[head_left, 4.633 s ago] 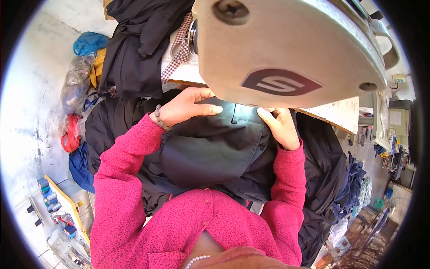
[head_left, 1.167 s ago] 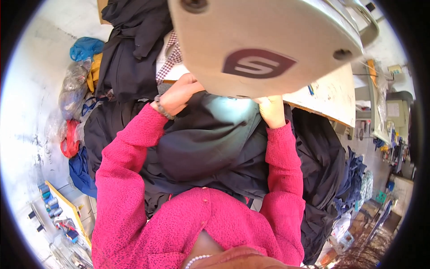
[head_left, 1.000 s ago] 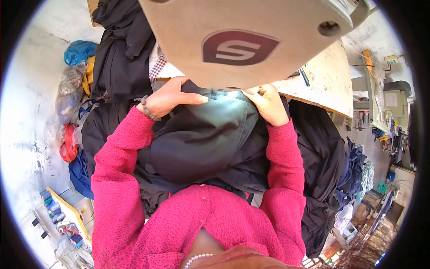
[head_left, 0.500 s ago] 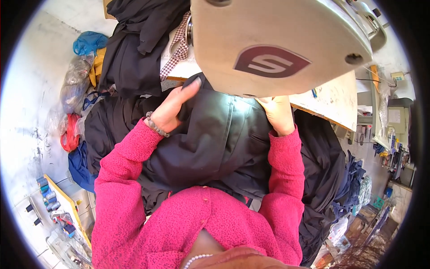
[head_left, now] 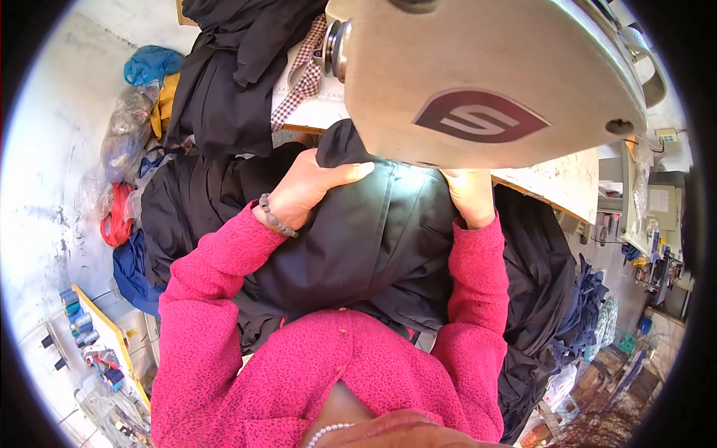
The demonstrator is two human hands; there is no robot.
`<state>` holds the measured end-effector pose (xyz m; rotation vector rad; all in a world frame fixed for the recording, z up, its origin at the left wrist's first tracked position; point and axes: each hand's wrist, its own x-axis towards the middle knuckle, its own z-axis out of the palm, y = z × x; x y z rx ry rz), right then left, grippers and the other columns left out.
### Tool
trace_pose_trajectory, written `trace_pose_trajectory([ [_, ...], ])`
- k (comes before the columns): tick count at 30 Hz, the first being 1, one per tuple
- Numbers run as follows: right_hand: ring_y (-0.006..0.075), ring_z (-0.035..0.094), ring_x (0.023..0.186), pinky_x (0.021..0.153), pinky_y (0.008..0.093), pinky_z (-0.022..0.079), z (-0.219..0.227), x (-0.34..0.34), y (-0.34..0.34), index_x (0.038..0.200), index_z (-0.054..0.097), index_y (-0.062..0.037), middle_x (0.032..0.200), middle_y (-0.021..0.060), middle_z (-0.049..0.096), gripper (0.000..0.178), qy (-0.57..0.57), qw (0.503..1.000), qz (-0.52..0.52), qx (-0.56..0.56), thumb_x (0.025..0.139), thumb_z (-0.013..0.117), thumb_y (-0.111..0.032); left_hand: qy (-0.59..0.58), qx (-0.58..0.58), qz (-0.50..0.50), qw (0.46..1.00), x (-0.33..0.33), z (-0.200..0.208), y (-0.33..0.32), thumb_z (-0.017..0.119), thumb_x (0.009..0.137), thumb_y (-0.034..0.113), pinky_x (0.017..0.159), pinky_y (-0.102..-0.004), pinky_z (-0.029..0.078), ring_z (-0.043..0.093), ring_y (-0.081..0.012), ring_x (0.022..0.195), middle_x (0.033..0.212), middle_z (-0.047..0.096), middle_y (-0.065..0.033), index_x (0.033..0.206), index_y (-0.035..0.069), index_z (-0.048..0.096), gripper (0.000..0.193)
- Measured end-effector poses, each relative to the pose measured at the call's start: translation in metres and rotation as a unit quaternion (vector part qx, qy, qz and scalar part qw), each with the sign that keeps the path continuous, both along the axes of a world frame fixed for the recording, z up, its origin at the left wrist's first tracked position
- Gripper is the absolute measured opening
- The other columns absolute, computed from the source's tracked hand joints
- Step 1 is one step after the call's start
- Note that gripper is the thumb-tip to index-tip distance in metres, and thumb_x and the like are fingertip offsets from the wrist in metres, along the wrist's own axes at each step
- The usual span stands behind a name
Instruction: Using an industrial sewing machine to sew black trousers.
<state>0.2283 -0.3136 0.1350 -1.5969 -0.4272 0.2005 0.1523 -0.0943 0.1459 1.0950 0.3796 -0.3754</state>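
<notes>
A black garment (head_left: pixel 351 239) with a seam down its middle drapes from beneath the sewing machine (head_left: pixel 478 75) over my lap. My left hand (head_left: pixel 310 183) grips its upper left edge, the thumb lying on top and the fingers folded under the cloth. On the other side, my right hand (head_left: pixel 472 196) is at the cloth's upper right, close under the machine head, which hides most of its fingers. A bright light falls on the fabric between both hands. The needle area is hidden behind the machine head.
More black cloth (head_left: pixel 231 75) hangs over the table (head_left: pixel 553 179) at the back left, beside a checkered strip (head_left: pixel 302 86). Plastic bags (head_left: pixel 119 213) lie along the left wall. Thread spools (head_left: pixel 81 321) stand at lower left, and dark clothes (head_left: pixel 582 299) are heaped at right.
My left hand has shifted right and slightly down, its thumb now lying across the cloth toward the machine. The machine head appears further right in view. My right hand has barely moved.
</notes>
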Motion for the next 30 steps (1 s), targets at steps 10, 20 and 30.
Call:
trace_pose_trajectory([
  [10, 0.0087, 0.057, 0.079, 0.071, 0.0248, 0.045, -0.025, 0.017, -0.013, 0.091, 0.058, 0.0014, 0.084, 0.0026, 0.064, 0.013, -0.081, 0.996, -0.015, -0.044, 0.08, 0.055, -0.005, -0.064, 0.023, 0.042, 0.997, 0.008, -0.003, -0.012, 0.071, 0.077, 0.015, 0.077, -0.0257, 0.047, 0.057, -0.0088, 0.086, 0.101, 0.062, -0.0029, 0.11, 0.0, 0.058, 0.038],
  [20, 0.0099, 0.057, 0.085, 0.076, 0.0261, 0.045, -0.021, 0.022, -0.008, 0.096, 0.057, 0.001, 0.091, 0.003, 0.063, 0.016, -0.103, 0.993, -0.03, -0.041, 0.081, 0.053, -0.004, -0.04, -0.005, 0.03, 0.999, 0.009, -0.006, -0.012, 0.069, 0.08, 0.02, 0.075, -0.026, 0.046, 0.056, -0.009, 0.085, 0.1, 0.06, -0.0013, 0.109, 0.001, 0.057, 0.037],
  [30, 0.0107, 0.058, 0.086, 0.078, 0.0268, 0.046, -0.024, 0.022, -0.009, 0.096, 0.058, 0.0022, 0.092, 0.0043, 0.064, 0.016, -0.1, 0.994, -0.008, -0.033, 0.082, 0.054, -0.002, -0.067, 0.006, 0.03, 0.997, 0.008, -0.009, -0.012, 0.068, 0.08, 0.02, 0.076, -0.0259, 0.046, 0.056, -0.0098, 0.086, 0.101, 0.06, -0.0018, 0.11, 0.001, 0.057, 0.037],
])
